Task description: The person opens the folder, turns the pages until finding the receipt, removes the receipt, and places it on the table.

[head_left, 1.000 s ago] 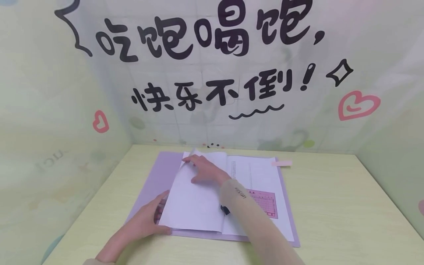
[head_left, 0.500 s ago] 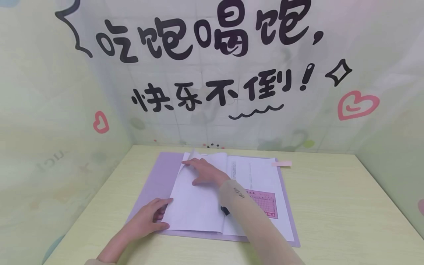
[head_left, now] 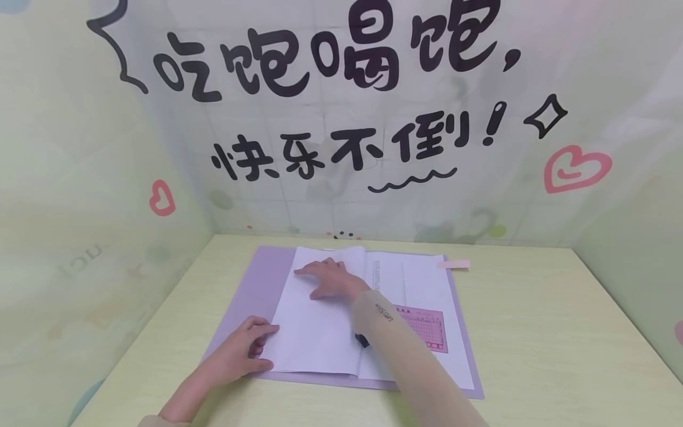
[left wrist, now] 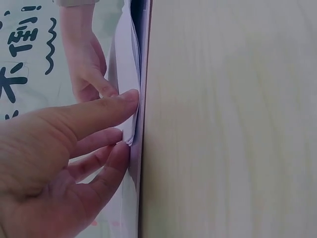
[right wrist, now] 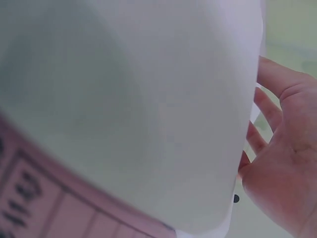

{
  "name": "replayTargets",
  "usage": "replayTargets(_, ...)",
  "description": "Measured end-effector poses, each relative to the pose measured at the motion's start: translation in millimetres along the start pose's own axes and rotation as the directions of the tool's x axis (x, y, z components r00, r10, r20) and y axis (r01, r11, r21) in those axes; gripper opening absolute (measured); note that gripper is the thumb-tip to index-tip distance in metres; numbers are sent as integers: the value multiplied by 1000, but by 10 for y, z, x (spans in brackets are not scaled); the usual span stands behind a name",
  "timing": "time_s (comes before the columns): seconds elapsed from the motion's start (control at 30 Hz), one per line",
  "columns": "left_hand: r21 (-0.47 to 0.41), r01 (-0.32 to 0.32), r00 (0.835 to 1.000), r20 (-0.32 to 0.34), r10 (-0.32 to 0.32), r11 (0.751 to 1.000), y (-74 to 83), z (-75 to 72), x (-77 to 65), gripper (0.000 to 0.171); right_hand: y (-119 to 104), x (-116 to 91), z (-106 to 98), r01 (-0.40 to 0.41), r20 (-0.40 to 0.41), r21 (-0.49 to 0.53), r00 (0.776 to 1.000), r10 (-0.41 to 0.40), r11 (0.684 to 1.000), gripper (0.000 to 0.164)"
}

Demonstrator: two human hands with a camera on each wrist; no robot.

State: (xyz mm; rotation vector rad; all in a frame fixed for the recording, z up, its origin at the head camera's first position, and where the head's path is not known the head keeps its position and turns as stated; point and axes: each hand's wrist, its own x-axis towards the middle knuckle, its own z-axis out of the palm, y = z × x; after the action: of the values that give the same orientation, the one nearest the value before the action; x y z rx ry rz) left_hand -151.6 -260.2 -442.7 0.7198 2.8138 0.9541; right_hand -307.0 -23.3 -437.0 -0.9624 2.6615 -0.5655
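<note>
A lilac folder (head_left: pixel 267 279) lies open on the table, with a turned-over stack of white pages (head_left: pixel 320 332) on its left part. My left hand (head_left: pixel 235 353) is at the stack's near left corner. Its thumb and bent fingertips touch the page edges, spread apart around the corner, as the left wrist view shows. Across the top of the stack rests my right hand (head_left: pixel 332 279), fingers extended toward the far left. In the right wrist view a white sheet (right wrist: pixel 163 99) fills most of the picture, blurred, with the left hand (right wrist: pixel 287 134) beyond its edge.
A pink printed form (head_left: pixel 427 326) is on the right-hand page (head_left: pixel 421 279), partly covered by the right sleeve (head_left: pixel 411 356). One pink tab (head_left: pixel 453 264) sticks out past the folder's right edge. A printed wall sheet (head_left: pixel 341 207) stands behind the table (head_left: pixel 544 332).
The lifted far left corner of the pages has come down flat. The left hand's fingers have moved out from beneath the left page edge to touch it. The right hand has shifted slightly.
</note>
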Motion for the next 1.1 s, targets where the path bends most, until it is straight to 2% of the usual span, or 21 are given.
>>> replayTargets(0.27, 60, -5, 1000, 17, 4, 998, 10, 5, 19, 60, 1, -1, 3, -7, 56, -87, 998, 12, 996, 56)
replayTargets(1.1, 29, 27, 999, 38, -28, 999, 21, -16, 33, 55, 18, 1, -8, 7, 71, -86, 997, -1, 996, 55)
